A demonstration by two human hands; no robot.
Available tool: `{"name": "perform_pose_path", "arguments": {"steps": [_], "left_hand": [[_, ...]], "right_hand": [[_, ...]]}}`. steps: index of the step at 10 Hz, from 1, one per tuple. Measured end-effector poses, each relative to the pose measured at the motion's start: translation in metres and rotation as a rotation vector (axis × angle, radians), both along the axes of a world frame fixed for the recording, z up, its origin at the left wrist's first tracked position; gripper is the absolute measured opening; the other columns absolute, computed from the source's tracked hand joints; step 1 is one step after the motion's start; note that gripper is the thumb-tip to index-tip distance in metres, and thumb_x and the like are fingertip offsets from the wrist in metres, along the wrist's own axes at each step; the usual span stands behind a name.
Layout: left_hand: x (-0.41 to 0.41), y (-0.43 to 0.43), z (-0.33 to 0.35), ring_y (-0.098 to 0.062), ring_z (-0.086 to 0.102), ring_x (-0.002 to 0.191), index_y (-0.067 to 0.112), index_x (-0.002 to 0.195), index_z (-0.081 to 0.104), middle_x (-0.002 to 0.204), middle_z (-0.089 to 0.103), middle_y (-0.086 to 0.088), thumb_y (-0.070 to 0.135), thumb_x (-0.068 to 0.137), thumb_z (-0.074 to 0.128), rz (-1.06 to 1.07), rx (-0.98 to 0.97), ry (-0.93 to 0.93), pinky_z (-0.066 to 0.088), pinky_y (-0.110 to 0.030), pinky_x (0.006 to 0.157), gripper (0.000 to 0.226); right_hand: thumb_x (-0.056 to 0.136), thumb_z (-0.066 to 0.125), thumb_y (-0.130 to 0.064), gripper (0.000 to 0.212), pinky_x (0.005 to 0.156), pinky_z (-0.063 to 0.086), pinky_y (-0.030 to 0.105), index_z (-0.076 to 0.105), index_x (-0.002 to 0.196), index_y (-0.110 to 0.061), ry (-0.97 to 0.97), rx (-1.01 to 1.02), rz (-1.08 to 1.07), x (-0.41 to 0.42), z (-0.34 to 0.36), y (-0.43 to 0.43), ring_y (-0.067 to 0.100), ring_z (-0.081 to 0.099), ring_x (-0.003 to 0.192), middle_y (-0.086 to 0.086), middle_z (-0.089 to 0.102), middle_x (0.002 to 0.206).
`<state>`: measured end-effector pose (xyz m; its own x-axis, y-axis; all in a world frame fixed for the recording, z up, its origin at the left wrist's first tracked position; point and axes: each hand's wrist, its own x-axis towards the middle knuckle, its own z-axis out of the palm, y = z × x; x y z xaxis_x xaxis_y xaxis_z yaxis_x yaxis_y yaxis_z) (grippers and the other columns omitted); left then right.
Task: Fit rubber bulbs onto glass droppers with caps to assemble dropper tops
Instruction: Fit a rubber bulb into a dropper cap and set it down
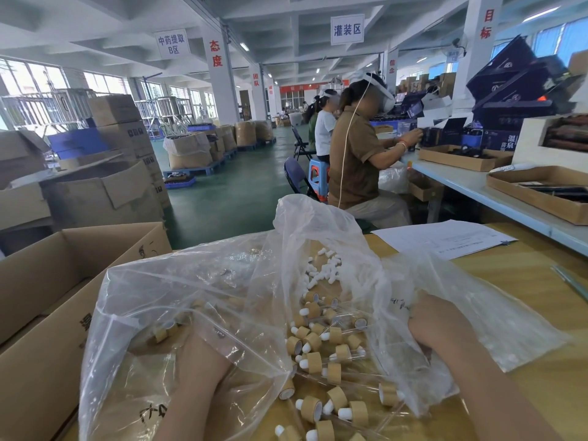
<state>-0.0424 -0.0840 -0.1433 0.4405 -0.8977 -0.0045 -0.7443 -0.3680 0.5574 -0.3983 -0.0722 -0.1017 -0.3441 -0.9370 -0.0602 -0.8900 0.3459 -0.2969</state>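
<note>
Nearest, assembled dropper tops (324, 361) lie heaped on the yellow worktop (541, 393), with tan caps, white bulbs and clear glass tubes pointing every way. The left hand (203, 354) reaches forward under the film of a clear plastic bag (159, 297). Its fingers are veiled among loose caps (178, 323), so its grip cannot be told. The right hand (436, 329) pushes into the folds of a second bag (493, 329), where its grip is likewise hidden. Beyond lie loose white rubber bulbs (321, 268), with a cardboard box (47, 297) to the left. Farther off are a sheet of paper (442, 237) and a seated worker (353, 154).
</note>
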Motion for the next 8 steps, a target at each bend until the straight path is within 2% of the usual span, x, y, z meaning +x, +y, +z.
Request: {"name": "perform_pose_path", "arguments": {"steps": [1,2,3,5,6,7,8], "left_hand": [[-0.003,0.003,0.003,-0.033,0.06,0.098,0.005,0.12,0.05,0.109,0.063,-0.015,0.022,0.075,0.072,-0.01,0.017,0.048,0.047,-0.033,0.08,0.053],[-0.008,0.011,0.012,-0.031,0.058,0.086,0.018,0.108,0.049,0.092,0.064,-0.004,0.03,0.073,0.066,-0.053,-0.121,0.072,0.044,-0.034,0.074,0.04],[-0.008,0.012,0.014,-0.029,0.055,0.079,0.023,0.101,0.046,0.083,0.062,0.002,0.033,0.072,0.063,-0.084,-0.193,0.096,0.041,-0.033,0.072,0.035],[-0.011,0.016,0.018,-0.029,0.056,0.081,0.021,0.105,0.049,0.082,0.06,0.003,0.029,0.074,0.066,-0.091,-0.213,0.115,0.043,-0.034,0.076,0.037],[-0.012,0.016,0.019,-0.032,0.059,0.091,0.019,0.11,0.048,0.089,0.061,-0.001,0.029,0.075,0.067,-0.093,-0.212,0.112,0.044,-0.038,0.085,0.041],[-0.013,0.015,0.02,-0.032,0.059,0.093,0.018,0.11,0.049,0.089,0.063,-0.001,0.029,0.075,0.067,-0.093,-0.216,0.1,0.044,-0.039,0.088,0.041],[-0.014,0.017,0.022,-0.032,0.06,0.091,0.017,0.112,0.049,0.078,0.057,0.004,0.029,0.075,0.066,-0.096,-0.227,0.1,0.045,-0.04,0.088,0.042]], "right_hand": [[0.091,0.046,-0.017,0.011,0.051,0.036,0.023,0.053,0.098,-0.011,-0.026,0.057,0.01,-0.001,0.001,0.0,0.011,0.05,0.062,-0.001,0.055,0.073],[0.09,0.047,-0.021,0.011,0.051,0.038,0.021,0.051,0.083,-0.013,-0.036,0.114,0.049,-0.004,0.003,0.004,0.011,0.053,0.062,-0.001,0.056,0.071],[0.09,0.046,-0.024,0.017,0.059,0.045,0.022,0.054,0.076,-0.017,-0.021,0.144,0.079,-0.005,0.004,0.005,0.013,0.056,0.068,-0.002,0.059,0.077],[0.079,0.049,-0.026,0.004,0.074,0.049,0.028,0.052,0.077,-0.025,0.094,0.144,0.136,-0.005,0.004,0.008,0.017,0.053,0.084,-0.003,0.054,0.088],[0.088,0.044,-0.033,0.008,0.083,0.047,0.032,0.043,0.083,-0.027,0.09,0.116,0.135,-0.003,0.003,0.007,0.021,0.047,0.092,0.0,0.05,0.099],[0.091,0.044,-0.034,0.014,0.081,0.042,0.031,0.044,0.1,-0.024,0.103,0.096,0.143,-0.001,0.001,0.006,0.023,0.045,0.1,0.003,0.045,0.108],[0.091,0.046,-0.032,0.034,0.087,0.042,0.032,0.042,0.123,-0.022,0.126,0.078,0.17,0.001,-0.001,0.006,0.025,0.043,0.112,0.006,0.04,0.119]]}}
